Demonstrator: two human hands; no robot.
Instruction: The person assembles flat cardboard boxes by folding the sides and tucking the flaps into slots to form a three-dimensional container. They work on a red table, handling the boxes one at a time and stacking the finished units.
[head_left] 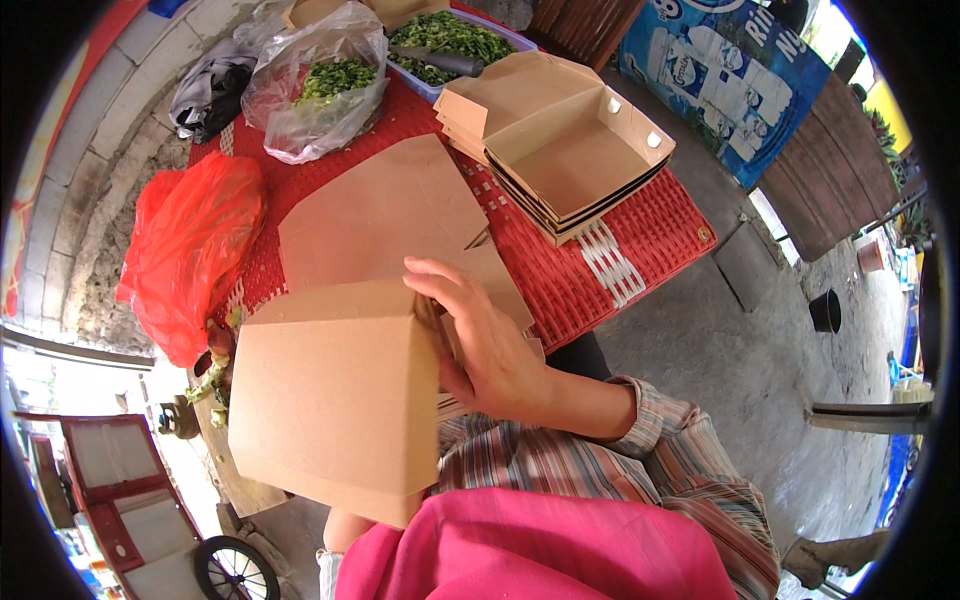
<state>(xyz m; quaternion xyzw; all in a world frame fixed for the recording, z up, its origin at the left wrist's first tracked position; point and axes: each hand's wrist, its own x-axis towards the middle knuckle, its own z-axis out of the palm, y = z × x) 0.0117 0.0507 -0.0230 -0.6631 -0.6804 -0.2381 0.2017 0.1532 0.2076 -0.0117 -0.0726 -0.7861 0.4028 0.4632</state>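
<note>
Cardboard box (330,390) is tilted above your lap, seemingly part-formed; your right hand (495,360) is clamped on its right edge; your left hand's grip, hidden, can't be told. Beyond, flat cardboard (370,215) on the red table (665,225) looks left to fold; the stacked boxes (580,155) seem done.

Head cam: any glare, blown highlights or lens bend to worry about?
Head view: background around the cart is blown out; the red bag and clear bag show shiny highlights. Head view: the wall curves near the black rim. Head view: box and right hand are well lit.
</note>
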